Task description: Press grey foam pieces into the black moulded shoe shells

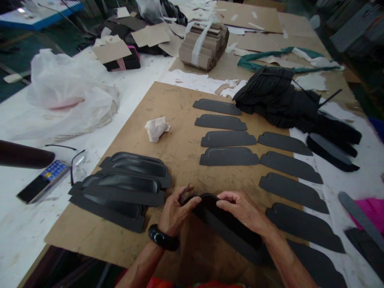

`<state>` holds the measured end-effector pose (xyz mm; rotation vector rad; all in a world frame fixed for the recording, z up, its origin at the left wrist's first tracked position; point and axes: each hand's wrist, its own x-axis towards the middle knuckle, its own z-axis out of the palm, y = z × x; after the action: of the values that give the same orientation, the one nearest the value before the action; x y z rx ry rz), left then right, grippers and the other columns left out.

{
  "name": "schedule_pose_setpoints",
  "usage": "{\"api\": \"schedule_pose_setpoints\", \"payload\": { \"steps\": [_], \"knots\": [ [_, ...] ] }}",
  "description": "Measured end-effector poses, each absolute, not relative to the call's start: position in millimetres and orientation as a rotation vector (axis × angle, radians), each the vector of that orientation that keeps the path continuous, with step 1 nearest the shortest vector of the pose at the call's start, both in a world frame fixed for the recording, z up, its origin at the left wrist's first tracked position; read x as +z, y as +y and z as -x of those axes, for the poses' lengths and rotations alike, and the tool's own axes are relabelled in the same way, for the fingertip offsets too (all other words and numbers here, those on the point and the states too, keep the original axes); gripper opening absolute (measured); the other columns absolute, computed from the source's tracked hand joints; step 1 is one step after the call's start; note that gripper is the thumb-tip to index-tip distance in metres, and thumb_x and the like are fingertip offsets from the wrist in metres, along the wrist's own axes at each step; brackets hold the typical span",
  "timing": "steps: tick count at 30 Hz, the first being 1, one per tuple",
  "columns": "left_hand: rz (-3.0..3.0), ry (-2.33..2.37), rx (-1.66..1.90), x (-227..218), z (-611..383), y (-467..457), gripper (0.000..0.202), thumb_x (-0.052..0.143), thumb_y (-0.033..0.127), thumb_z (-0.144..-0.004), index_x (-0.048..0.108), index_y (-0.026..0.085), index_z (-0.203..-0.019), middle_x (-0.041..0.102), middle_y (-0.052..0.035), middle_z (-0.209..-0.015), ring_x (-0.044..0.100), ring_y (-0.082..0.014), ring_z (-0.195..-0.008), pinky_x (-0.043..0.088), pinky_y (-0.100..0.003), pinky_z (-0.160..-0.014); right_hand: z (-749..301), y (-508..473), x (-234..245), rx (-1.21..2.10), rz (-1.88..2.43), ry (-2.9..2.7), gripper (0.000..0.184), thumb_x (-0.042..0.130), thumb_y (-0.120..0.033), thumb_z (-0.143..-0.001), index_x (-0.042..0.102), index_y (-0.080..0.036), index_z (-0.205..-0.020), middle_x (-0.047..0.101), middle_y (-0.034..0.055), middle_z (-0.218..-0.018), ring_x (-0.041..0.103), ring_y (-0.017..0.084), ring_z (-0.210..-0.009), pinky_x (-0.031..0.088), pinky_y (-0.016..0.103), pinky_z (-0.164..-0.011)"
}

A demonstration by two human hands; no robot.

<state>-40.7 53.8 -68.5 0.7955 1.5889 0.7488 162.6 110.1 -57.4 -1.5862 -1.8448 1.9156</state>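
Both my hands grip one long dark panel (228, 228) near the front edge of the brown board (180, 168). My left hand (177, 210), with a black band on the wrist, pinches its left end between thumb and fingers. Farther right along the same upper edge, my right hand (241, 208) pinches the panel too. To the left lies an overlapping pile of black panels with raised, shiny curved parts (123, 186). Flat dark grey pieces with notched ends (229, 156) are laid in two columns beyond and to the right of my hands.
A crumpled white cloth (156, 129) lies on the board. Left are a phone-like device (43, 182), glasses (76, 164) and a plastic bag (69, 92). Stacked black pieces (273, 96) and a tied cardboard bundle (204, 44) stand farther back. Magenta material (369, 212) lies right.
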Motion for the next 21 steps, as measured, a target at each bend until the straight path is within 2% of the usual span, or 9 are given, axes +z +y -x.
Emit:
{"api": "schedule_pose_setpoints", "payload": {
  "steps": [2,4,6,9,15,21],
  "knots": [
    [-0.845,1.402,0.625,-70.4,45.2,65.3,0.038,0.066,0.045,-0.065,0.066,0.014,-0.085,0.062,-0.0042,-0.082,0.055,-0.0175,-0.075,0.04,-0.023,-0.063,-158.9,113.4,-50.8,1.915,1.553,-1.968,0.022,0.051,-0.034,-0.079,0.064,-0.017,-0.077,0.056,-0.003,-0.065,0.046,0.007,-0.059,0.03,0.018,-0.051],
    [-0.827,1.264,0.54,-73.9,47.3,73.0,0.031,0.069,0.044,-0.062,0.064,0.013,-0.067,0.054,0.0006,-0.06,0.048,-0.0122,-0.057,0.034,-0.021,-0.051,-156.1,117.4,-48.6,1.875,1.541,-2.076,0.02,0.051,-0.032,-0.078,0.063,-0.017,-0.073,0.053,-0.0038,-0.061,0.044,0.007,-0.056,0.028,0.018,-0.05],
    [-0.802,1.207,0.501,-78.5,47.1,75.8,0.031,0.069,0.041,-0.061,0.059,0.013,-0.059,0.045,0.0037,-0.052,0.038,-0.0083,-0.049,0.027,-0.02,-0.045,-154.7,121.0,-52.6,1.834,1.561,-2.145,0.017,0.052,-0.03,-0.076,0.064,-0.018,-0.072,0.052,-0.0044,-0.058,0.044,0.006,-0.055,0.027,0.018,-0.05],
    [-0.755,1.227,0.517,-85.0,44.6,72.9,0.029,0.069,0.038,-0.062,0.056,0.012,-0.058,0.041,0.0048,-0.052,0.034,-0.0068,-0.049,0.023,-0.02,-0.045,-155.9,123.9,-65.3,1.827,1.576,-2.175,0.016,0.054,-0.03,-0.074,0.065,-0.018,-0.073,0.051,-0.0044,-0.056,0.043,0.006,-0.054,0.026,0.018,-0.05],
    [-0.648,1.228,0.539,-86.8,43.6,65.2,0.029,0.068,0.04,-0.063,0.06,0.012,-0.067,0.048,0.0018,-0.059,0.04,-0.0089,-0.052,0.028,-0.02,-0.048,-161.1,128.4,-75.0,2.111,1.504,-2.007,0.024,0.055,-0.035,-0.075,0.066,-0.017,-0.085,0.061,-0.0011,-0.07,0.049,0.008,-0.061,0.032,0.018,-0.054],
    [-0.664,1.192,0.602,-75.2,35.6,57.7,0.029,0.063,0.042,-0.069,0.061,0.014,-0.063,0.044,0.0022,-0.055,0.034,-0.0083,-0.05,0.024,-0.02,-0.046,-154.6,126.7,-60.4,2.024,1.497,-2.129,0.018,0.054,-0.031,-0.074,0.065,-0.017,-0.076,0.059,-0.0016,-0.063,0.049,0.009,-0.058,0.03,0.019,-0.052]
  ]
}}
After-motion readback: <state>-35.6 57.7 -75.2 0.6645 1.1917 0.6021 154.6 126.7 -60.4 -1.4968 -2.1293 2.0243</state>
